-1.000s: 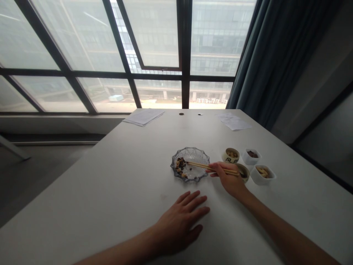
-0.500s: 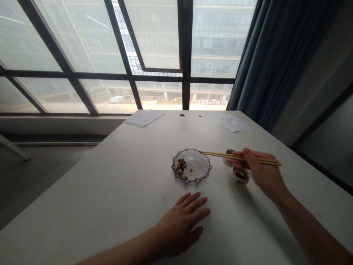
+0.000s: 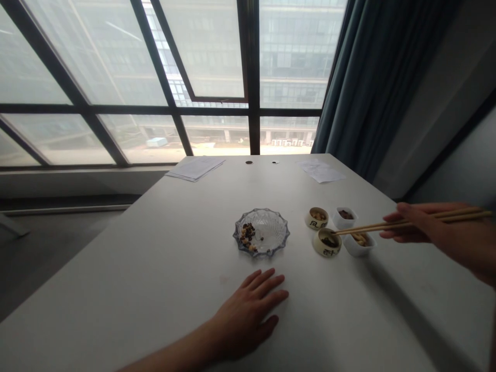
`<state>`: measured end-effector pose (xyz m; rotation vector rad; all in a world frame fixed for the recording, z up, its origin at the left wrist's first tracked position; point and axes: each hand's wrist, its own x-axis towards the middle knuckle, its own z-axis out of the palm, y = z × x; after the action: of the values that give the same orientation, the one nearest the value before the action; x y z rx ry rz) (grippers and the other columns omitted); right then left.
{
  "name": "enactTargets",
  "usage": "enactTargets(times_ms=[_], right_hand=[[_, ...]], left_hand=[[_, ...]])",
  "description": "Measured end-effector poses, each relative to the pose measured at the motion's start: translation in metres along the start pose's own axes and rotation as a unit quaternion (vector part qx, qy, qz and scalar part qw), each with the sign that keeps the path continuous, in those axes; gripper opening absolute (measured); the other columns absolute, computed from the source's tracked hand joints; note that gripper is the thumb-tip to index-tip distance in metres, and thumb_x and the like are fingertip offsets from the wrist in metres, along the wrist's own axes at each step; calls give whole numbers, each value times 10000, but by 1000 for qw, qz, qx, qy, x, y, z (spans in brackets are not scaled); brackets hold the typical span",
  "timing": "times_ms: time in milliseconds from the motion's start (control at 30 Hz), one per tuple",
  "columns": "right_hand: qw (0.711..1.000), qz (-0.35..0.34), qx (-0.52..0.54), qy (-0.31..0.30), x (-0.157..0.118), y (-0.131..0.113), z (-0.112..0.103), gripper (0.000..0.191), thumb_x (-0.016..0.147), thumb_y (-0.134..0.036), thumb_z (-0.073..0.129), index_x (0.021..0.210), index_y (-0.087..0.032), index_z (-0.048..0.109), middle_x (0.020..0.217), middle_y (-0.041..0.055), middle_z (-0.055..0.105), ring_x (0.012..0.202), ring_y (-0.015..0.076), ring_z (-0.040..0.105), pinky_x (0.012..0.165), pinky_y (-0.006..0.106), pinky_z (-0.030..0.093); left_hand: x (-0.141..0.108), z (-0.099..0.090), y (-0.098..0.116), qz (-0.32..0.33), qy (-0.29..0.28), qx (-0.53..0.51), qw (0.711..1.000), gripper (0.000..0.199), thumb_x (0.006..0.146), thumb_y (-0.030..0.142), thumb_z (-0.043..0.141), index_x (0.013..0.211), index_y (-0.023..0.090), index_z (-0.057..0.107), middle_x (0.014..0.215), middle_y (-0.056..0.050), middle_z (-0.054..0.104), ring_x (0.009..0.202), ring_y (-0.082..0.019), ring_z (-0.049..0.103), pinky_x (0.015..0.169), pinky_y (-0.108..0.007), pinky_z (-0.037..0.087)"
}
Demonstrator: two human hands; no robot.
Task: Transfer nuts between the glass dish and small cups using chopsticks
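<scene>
My right hand (image 3: 430, 227) grips a pair of wooden chopsticks (image 3: 391, 225), whose tips reach the rim or inside of a small cream bowl (image 3: 327, 248) with dark pieces in it. Behind that bowl stands a second cream bowl (image 3: 315, 219) holding brownish bits. To their right are two white plastic cups, one with dark pieces (image 3: 344, 219) and one with pale yellowish strips (image 3: 360, 248). A scalloped glass dish (image 3: 277, 243) has small dark and tan pieces gathered on its left side. Below the dish my left hand (image 3: 251, 310) lies flat on the table, fingers spread, holding nothing.
The white table (image 3: 155, 274) extends to the window. Stacked papers (image 3: 197, 168) lie at its far left corner, more sheets (image 3: 321, 170) at the far right. Two round cable holes are set between them. A dark curtain (image 3: 360, 88) hangs on the right.
My right hand has moved right with the chopsticks, taking their tips from the glass dish to the front cream bowl. The white cups have come into sight. My left hand stays put.
</scene>
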<state>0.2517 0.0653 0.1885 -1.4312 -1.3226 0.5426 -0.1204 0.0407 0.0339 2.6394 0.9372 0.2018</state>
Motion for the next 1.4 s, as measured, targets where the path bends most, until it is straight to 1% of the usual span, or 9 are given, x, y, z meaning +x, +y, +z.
enactTargets(times_ms=[100,200,400,533,733,1033,1167,1300,1400], right_hand=[[997,73,-9,-32,1,1,5,289,731,-494,819,726,-205,812,754,122,785,617,308,769,553,286,667],[995,96,-17,-36,1,0,5,301,724,-480,823,766,-183,806,792,133,791,664,308,777,601,298,677],[992,101,-34,-62,2,7,3,327,758,-508,800,818,-187,812,842,127,798,731,304,781,670,309,678],[983,117,-43,-132,4,14,11,386,739,-531,820,872,-169,804,879,119,799,819,298,781,754,320,666],[971,87,-71,-212,1,13,21,392,820,-547,748,877,-161,782,929,116,795,860,279,774,773,314,635],[980,57,-51,-185,-5,9,29,351,789,-523,770,811,-173,780,857,113,790,797,295,778,676,325,657],[982,24,-81,-169,-6,6,27,346,806,-529,748,834,-187,784,829,98,791,774,286,780,603,293,646],[988,21,-80,-130,-6,1,23,346,790,-537,759,809,-192,782,771,87,785,710,265,776,579,279,643],[995,26,-57,-77,-9,-4,29,354,803,-533,758,847,-183,785,775,97,786,689,258,775,559,269,643]], left_hand=[[0,1,0,1,0,2,1000,589,912,224,566,1473,342,432,1638,26,322,1515,-262,256,1229,-509,253],[-1,1,0,2,-1,2,1000,586,915,226,564,1473,342,432,1638,28,322,1516,-258,254,1231,-505,250],[-1,0,-1,0,-4,2,1000,581,923,236,559,1478,344,428,1640,29,318,1517,-259,250,1230,-509,252],[-1,0,0,-2,-7,1,1000,573,930,243,550,1480,343,425,1640,31,318,1520,-255,243,1233,-506,243],[0,0,0,3,-1,-3,1000,580,917,229,563,1473,338,439,1631,14,340,1513,-266,261,1231,-511,243],[-2,1,-1,11,20,-13,1000,572,920,232,560,1470,343,450,1621,10,362,1504,-269,284,1227,-502,257],[-2,1,-1,10,21,-11,1000,575,918,225,558,1471,340,449,1623,8,360,1505,-268,283,1228,-501,253],[-1,1,-1,6,10,-10,1000,588,909,222,565,1473,337,442,1629,11,347,1509,-265,271,1231,-501,245],[0,0,-1,4,10,-10,1000,585,909,218,566,1468,340,445,1629,15,348,1511,-260,268,1233,-497,244]])
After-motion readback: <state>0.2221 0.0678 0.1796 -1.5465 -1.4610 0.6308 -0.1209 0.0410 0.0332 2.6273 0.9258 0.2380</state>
